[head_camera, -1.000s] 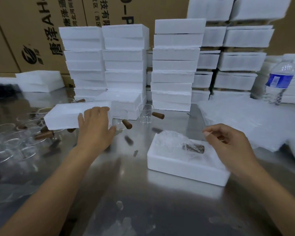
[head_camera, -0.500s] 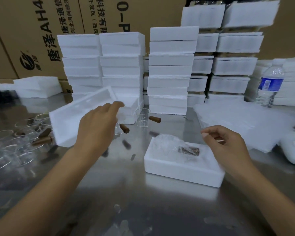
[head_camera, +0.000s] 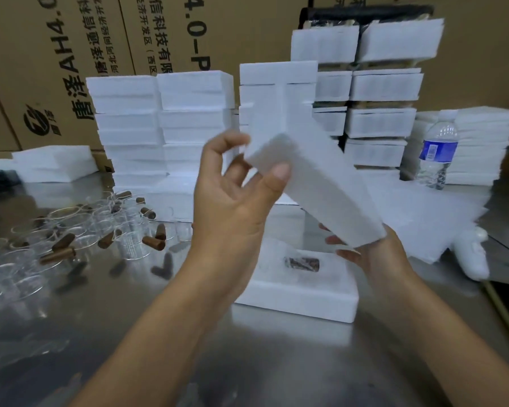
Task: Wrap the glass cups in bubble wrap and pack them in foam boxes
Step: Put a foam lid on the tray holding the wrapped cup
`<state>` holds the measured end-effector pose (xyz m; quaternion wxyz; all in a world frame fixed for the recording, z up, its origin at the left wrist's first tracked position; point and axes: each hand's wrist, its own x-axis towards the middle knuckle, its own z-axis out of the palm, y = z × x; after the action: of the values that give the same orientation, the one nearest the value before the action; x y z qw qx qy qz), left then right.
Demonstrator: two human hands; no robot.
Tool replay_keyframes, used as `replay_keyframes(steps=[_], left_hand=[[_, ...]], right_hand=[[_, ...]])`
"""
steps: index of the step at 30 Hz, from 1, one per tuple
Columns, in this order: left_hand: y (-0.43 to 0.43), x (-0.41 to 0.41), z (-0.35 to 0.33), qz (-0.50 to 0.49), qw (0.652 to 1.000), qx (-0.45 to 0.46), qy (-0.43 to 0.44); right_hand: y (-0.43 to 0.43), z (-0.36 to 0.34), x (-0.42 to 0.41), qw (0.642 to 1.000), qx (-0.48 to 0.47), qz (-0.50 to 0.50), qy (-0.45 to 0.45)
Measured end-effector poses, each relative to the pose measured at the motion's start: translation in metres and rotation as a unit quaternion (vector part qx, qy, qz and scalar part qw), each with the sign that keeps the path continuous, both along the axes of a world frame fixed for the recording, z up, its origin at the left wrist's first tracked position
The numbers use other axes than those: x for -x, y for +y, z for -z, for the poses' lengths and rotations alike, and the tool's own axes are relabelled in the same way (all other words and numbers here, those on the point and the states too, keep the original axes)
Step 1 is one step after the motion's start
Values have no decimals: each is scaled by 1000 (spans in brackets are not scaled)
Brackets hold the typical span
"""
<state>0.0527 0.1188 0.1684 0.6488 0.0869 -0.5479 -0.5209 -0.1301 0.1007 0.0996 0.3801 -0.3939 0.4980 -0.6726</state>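
A white foam lid (head_camera: 315, 186) hangs tilted in the air above an open foam box (head_camera: 297, 301) on the steel table. Inside that box lies a bubble-wrapped glass cup with a brown handle (head_camera: 301, 263). My left hand (head_camera: 232, 198) pinches the lid's upper end between thumb and fingers. My right hand (head_camera: 373, 257) supports the lid's lower end from beneath, fingers curled under it. Several unwrapped glass cups with brown wooden handles (head_camera: 80, 230) crowd the table at the left.
Tall stacks of foam boxes (head_camera: 165, 124) stand along the back before cardboard cartons. Sheets of bubble wrap (head_camera: 423, 212) lie at the right, with a water bottle (head_camera: 437, 151) behind them. A low foam piece (head_camera: 53, 163) sits at the far left.
My left hand has carried the foam lid from the left up and over the open box. My right hand has risen to take the lid's lower end.
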Motion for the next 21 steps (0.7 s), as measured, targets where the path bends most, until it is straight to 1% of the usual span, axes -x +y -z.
replay_keyframes(steps=[3, 4, 5, 8, 10, 13, 15, 18, 21], left_hand=[[-14, -1, 22, 17, 996, -84, 9], [-19, -2, 28, 18, 994, -106, 4], [-23, -5, 34, 12, 992, -125, -11], [-33, -13, 51, -55, 978, -164, -113], [-35, -18, 61, -122, 967, -164, -151], [-37, -20, 74, -195, 954, -173, -151], [-37, -21, 81, -223, 944, -177, -166], [-38, -22, 89, -229, 938, -193, -172], [-41, -21, 96, -236, 934, -203, -176]], right_hand=[[3, -2, 7, 990, 21, 11, -141], [4, -4, 9, 985, 28, 8, -170], [5, -4, 12, 985, 27, 5, -172], [3, -3, 16, 993, -4, -3, -118], [1, -2, 18, 996, -17, -14, -88], [1, -1, 17, 999, -41, -18, -31], [0, 0, 15, 998, -63, -10, -3], [-1, 1, 14, 994, -97, -12, 41], [-2, 4, 12, 991, -114, -23, 63]])
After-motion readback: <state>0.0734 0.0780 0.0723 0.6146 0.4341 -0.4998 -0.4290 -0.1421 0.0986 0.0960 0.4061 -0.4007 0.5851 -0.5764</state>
